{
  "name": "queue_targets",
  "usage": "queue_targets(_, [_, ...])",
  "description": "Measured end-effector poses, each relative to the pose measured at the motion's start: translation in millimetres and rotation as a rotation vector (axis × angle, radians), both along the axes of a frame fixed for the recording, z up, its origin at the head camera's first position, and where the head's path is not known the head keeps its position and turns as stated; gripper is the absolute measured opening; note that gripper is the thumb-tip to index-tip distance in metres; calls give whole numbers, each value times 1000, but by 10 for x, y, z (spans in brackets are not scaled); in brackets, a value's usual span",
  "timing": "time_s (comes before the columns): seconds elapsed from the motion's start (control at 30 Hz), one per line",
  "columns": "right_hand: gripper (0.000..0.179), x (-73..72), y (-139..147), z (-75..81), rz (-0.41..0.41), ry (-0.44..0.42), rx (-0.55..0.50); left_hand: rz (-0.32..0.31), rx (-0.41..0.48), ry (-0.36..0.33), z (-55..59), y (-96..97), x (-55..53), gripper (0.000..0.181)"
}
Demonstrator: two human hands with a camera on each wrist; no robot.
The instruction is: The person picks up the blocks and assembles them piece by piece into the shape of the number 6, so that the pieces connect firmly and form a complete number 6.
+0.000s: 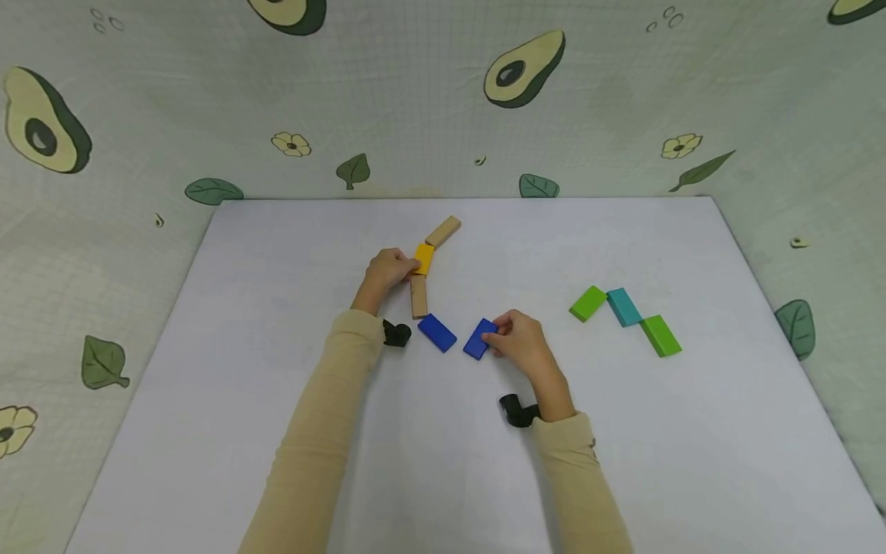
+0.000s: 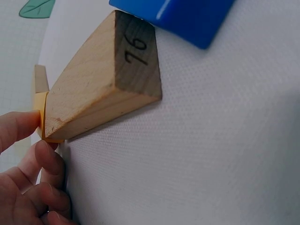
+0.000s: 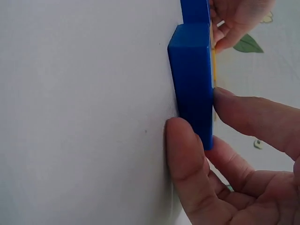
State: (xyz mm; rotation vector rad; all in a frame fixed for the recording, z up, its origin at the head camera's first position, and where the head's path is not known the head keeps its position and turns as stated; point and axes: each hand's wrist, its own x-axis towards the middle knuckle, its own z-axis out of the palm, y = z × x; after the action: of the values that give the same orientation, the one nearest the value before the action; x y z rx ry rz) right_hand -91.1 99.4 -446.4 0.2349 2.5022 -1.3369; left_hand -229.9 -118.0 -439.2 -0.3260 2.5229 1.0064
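My left hand [image 1: 390, 269] pinches the near-left edge of a yellow block [image 1: 424, 259]. That block lies between two plain wooden blocks, the far one [image 1: 444, 231] slanting away to the right and the near one [image 1: 418, 297] bearing a handwritten number on its end in the left wrist view. Below them a blue block [image 1: 438, 333] lies tilted. To its right is a second blue block [image 1: 480, 339], gripped at its right side between thumb and fingers of my right hand [image 1: 521, 341]. In the right wrist view this held blue block [image 3: 192, 89] sits at the white surface.
On the right of the white tabletop [image 1: 277, 462] lie a green block [image 1: 587, 304], a teal block [image 1: 624, 307] and another green block [image 1: 661, 335] in a zigzag row, corners close. A cloth [image 1: 415, 92] printed with avocados and leaves surrounds the table's far and side edges.
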Motion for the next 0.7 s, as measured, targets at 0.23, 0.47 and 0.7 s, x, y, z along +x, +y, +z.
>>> queue_targets(0.23, [29,-7,12,15,23,-21,74,2,7,5,-11,-5,-4,28])
queue_targets(0.47, [26,-9,13,13,20,-30,88,2,21,1,-10,-10,-5,28])
queue_targets(0.7, [25,-10,15,12,12,-33,95,12,14,-8,-11,3,-15,27])
